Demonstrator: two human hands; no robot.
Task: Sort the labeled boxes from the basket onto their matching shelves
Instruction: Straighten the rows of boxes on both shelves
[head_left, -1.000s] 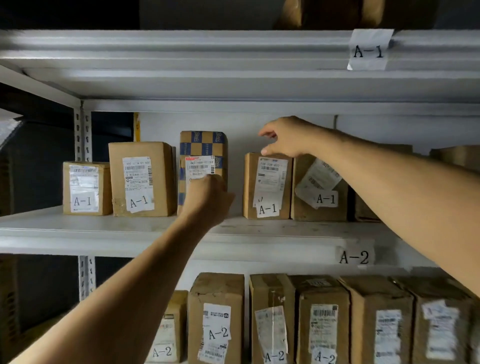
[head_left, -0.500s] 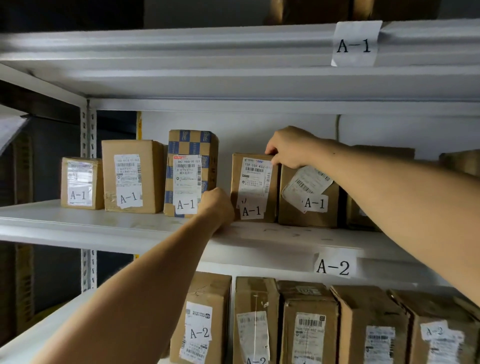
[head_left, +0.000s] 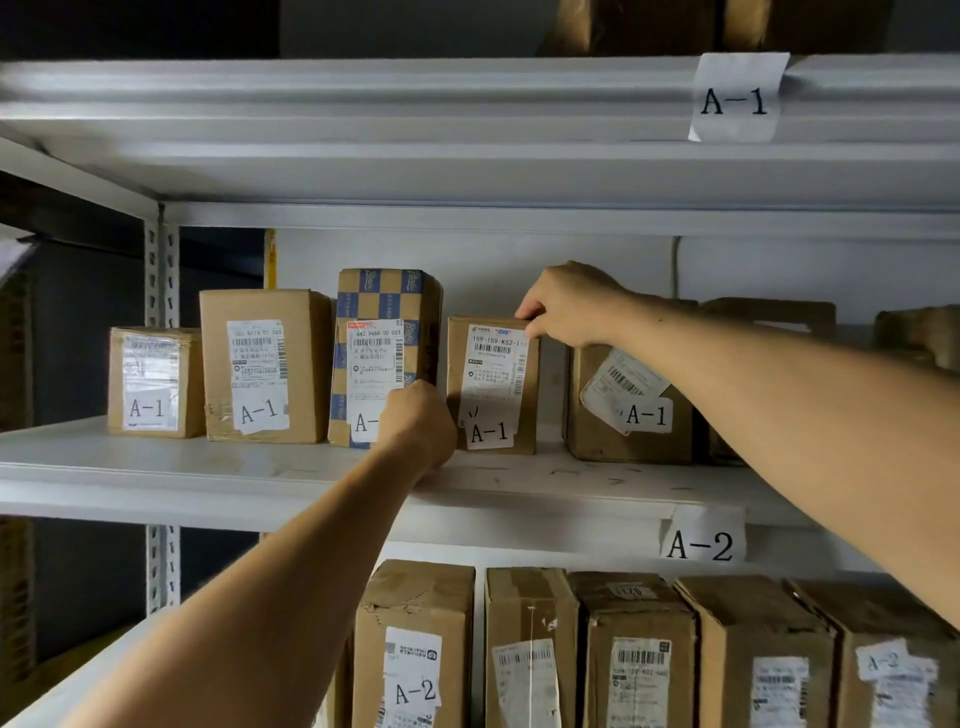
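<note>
A brown box labelled A-1 (head_left: 493, 384) stands upright on the white middle shelf (head_left: 156, 467), between a blue-checkered box (head_left: 387, 312) and another brown A-1 box (head_left: 628, 431). My right hand (head_left: 566, 306) pinches its top right corner. My left hand (head_left: 421, 426) is curled at its lower left edge, in front of the checkered box's bottom corner, with the fingertips hidden behind the hand. The basket is out of view.
Two more A-1 boxes (head_left: 260, 364) stand at the left of the same shelf. An A-1 tag (head_left: 735, 98) hangs on the shelf edge above and an A-2 tag (head_left: 704, 543) on this one. Several A-2 boxes (head_left: 415, 649) fill the shelf below.
The held A-1 box has slid left toward the checkered box, opening a gap on its right. My left hand dropped from the checkered box's label to shelf level.
</note>
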